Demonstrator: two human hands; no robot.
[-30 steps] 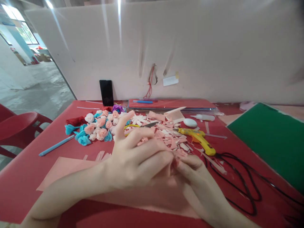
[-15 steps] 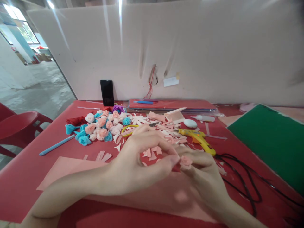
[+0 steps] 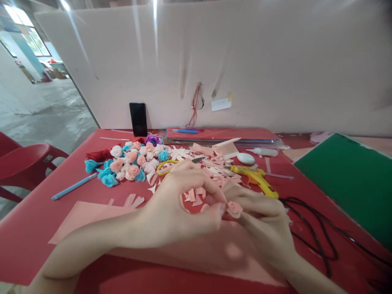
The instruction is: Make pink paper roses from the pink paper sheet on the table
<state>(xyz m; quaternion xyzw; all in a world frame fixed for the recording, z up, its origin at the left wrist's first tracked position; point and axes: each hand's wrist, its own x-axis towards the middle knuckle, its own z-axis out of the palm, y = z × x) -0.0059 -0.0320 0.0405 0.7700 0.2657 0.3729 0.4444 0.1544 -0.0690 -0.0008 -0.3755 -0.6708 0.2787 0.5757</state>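
Note:
Between the fingers of my right hand (image 3: pixel 263 220) is a small pink paper flower (image 3: pixel 234 209), its layered petals facing up. My left hand (image 3: pixel 180 204) reaches in from the left, thumb and forefinger closed in a pinch on the flower's left edge. Beneath both hands lies a large pink paper sheet (image 3: pixel 196 253). Pink and white paper scraps (image 3: pixel 196 195) are scattered just beyond my fingers. Yellow-handled scissors (image 3: pixel 167 166) lie behind my left hand, partly hidden by it. A yellow glue gun (image 3: pixel 255 177) rests beyond my right hand.
Finished paper flowers (image 3: pixel 131 161) in pink, white, blue and purple are heaped at the left. A blue pen (image 3: pixel 74 186) lies near them. A black phone (image 3: pixel 138 119) leans on the white board (image 3: pixel 260 61). At the right are a black cord (image 3: pixel 315 228) and a green board (image 3: pixel 349 188).
The flower has shifted slightly left and down with my right fingers, turning a little. My left thumb and forefinger now press at its edge. Everything on the table stays put.

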